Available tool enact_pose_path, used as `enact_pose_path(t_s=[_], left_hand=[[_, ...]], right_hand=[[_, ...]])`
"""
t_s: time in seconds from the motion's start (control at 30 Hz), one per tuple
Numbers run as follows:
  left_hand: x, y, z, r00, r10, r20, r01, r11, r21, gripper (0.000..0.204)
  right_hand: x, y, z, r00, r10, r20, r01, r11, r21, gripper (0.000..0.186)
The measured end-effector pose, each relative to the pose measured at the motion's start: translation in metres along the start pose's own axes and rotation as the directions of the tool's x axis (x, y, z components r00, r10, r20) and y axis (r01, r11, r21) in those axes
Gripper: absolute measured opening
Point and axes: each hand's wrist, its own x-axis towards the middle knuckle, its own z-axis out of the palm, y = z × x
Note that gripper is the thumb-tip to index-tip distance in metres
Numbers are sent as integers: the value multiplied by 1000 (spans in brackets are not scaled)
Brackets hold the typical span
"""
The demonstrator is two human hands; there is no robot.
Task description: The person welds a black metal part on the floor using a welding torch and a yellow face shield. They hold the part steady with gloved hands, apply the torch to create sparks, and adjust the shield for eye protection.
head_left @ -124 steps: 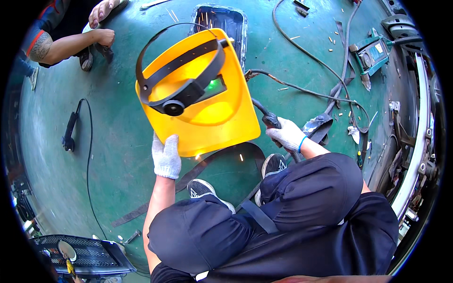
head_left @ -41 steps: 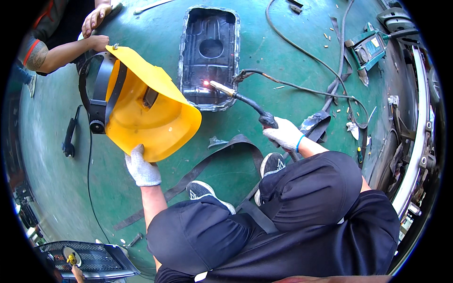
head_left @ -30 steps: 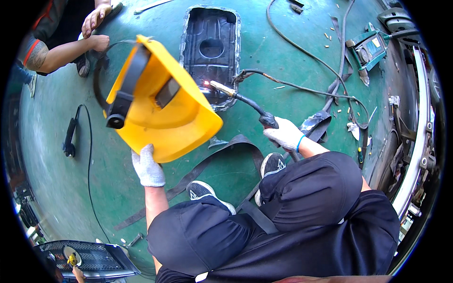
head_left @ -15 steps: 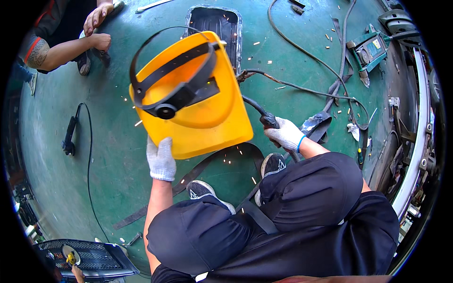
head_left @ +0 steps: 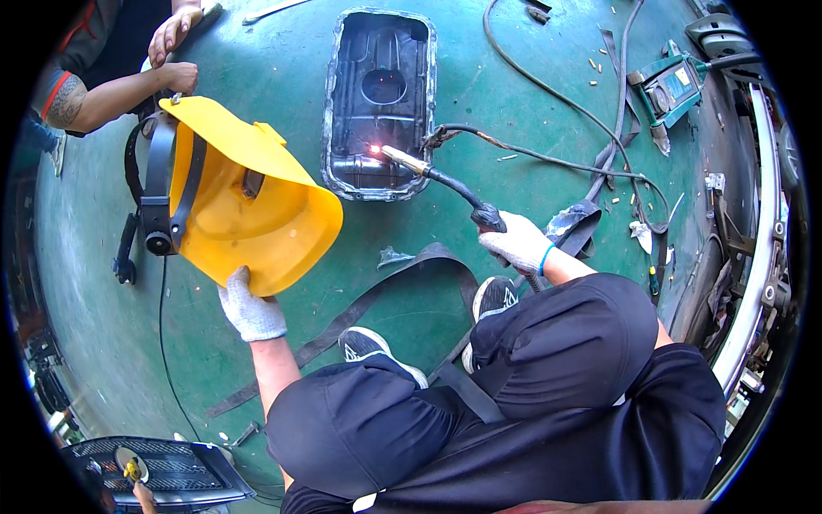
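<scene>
My gloved left hand (head_left: 251, 310) grips the lower edge of a yellow welding mask (head_left: 282, 227), whose hollow inside and black headband show; it is off to the left. In my gloved right hand (head_left: 519, 243) is the black handle of a welding torch (head_left: 455, 188). The torch's tip reaches over a dark metal oil pan (head_left: 342, 103) lying on the floor, and a small spot there glows red. A round opening shows in the pan's floor. A cable with a clamp-like end (head_left: 438, 134) touches the pan's right rim.
Cables and a dark strap (head_left: 432, 257) lie across the green floor (head_left: 257, 51). At the right are a green machine (head_left: 672, 90) and a screwdriver (head_left: 653, 280). A co-worker's hands (head_left: 175, 51) are at upper left, above a black power tool (head_left: 126, 248). A dark mesh panel (head_left: 171, 467) lies at lower left.
My left hand has swung the welding mask left and turned it, uncovering the oil pan and torch tip. The flying sparks are gone. My right hand has stayed in place.
</scene>
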Motion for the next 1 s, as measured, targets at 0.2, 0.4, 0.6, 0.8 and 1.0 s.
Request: enact_pose_path(t_s=[0.2, 0.4, 0.6, 0.8, 1.0], left_hand=[[-3, -7, 6, 998, -37, 49, 35, 998, 42, 51], [-9, -18, 11, 978, -13, 206, -8, 995, 103, 51], [-19, -34, 21, 924, -45, 380, -67, 959, 277, 51], [-27, -45, 35, 893, -76, 444, -67, 952, 299, 50], [-17, -36, 29, 930, -45, 365, -54, 965, 256, 51]], right_hand=[[-2, -2, 0, 1000, 4, -2, -4, 1000, 9, 23], [0, -2, -1, 1000, -2, -1, 2, 1000, -14, 23], [2, -2, 1, 1000, 11, -11, -11, 1000, -10, 23], [5, 6, 3, 1000, 19, 8, -20, 994, 106, 22], [-2, -9, 1, 998, 65, 17, -66, 995, 78, 24]])
